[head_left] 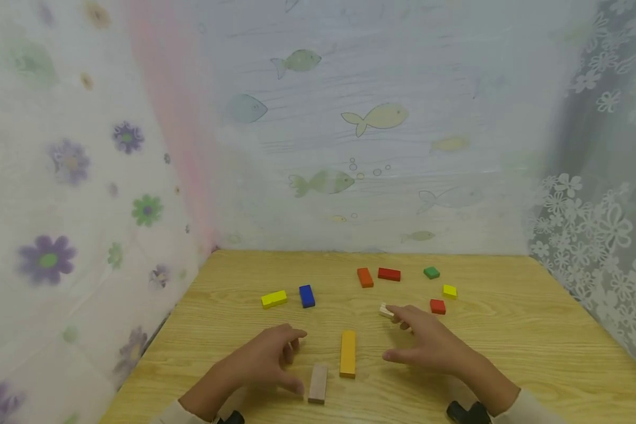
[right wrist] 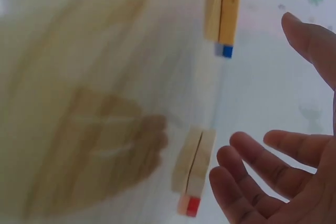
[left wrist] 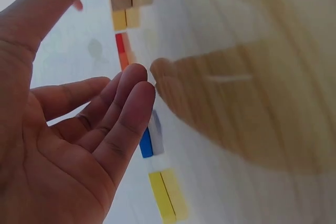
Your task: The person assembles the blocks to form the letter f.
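My left hand (head_left: 267,359) hovers low over the table's near left part, fingers loosely bent and holding nothing. Just right of its thumb lies a greyish wooden block (head_left: 318,383). A longer orange-yellow block (head_left: 348,353) lies between the two hands. My right hand (head_left: 429,341) reaches over the table on the right, palm and fingers relaxed in the right wrist view. Its fingertips overlap a small pale wooden block (head_left: 386,310) in the head view, while a gap shows between fingers (right wrist: 227,190) and pale block (right wrist: 201,163) in the right wrist view.
Farther back on the wooden table (head_left: 233,271) lie yellow (head_left: 274,299) and blue (head_left: 307,296) blocks at left. Orange (head_left: 365,277) and red (head_left: 389,274) blocks are at the back. Small green (head_left: 431,272), yellow (head_left: 449,291) and red (head_left: 437,306) blocks lie right. Patterned curtains surround the table.
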Available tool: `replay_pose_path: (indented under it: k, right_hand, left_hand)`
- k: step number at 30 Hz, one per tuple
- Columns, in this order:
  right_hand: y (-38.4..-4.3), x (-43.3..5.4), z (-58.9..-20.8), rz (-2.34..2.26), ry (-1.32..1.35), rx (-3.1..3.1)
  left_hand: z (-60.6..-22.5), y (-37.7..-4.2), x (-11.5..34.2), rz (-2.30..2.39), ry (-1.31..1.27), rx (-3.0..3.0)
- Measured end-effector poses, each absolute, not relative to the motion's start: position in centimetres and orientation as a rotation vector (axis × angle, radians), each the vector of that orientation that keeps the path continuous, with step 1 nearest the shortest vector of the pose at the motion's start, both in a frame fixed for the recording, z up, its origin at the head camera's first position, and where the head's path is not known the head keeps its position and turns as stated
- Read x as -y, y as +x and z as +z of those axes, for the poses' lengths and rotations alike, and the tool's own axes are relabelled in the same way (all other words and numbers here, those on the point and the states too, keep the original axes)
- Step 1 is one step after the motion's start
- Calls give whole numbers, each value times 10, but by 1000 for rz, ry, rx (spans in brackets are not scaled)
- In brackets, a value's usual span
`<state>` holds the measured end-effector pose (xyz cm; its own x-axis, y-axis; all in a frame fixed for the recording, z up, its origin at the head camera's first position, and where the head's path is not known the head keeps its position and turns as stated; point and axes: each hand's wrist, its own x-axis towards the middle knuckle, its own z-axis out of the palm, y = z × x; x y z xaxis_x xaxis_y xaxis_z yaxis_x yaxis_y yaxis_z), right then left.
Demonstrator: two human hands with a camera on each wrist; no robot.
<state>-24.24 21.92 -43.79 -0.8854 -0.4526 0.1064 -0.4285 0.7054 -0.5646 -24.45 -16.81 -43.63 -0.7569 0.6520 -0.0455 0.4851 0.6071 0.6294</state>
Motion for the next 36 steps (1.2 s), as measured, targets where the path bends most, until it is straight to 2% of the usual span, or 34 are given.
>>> replay_pose_path:
  k: [17, 36]
  right_hand:
    - [-247, -162, -441, -893, -876, -2728]
    - [-250, -153, -442, -752, -788, -2798]
  left_hand:
    - [-433, -231, 149, 753, 939, -2573]
    - [-434, -229, 142, 710, 981, -2582]
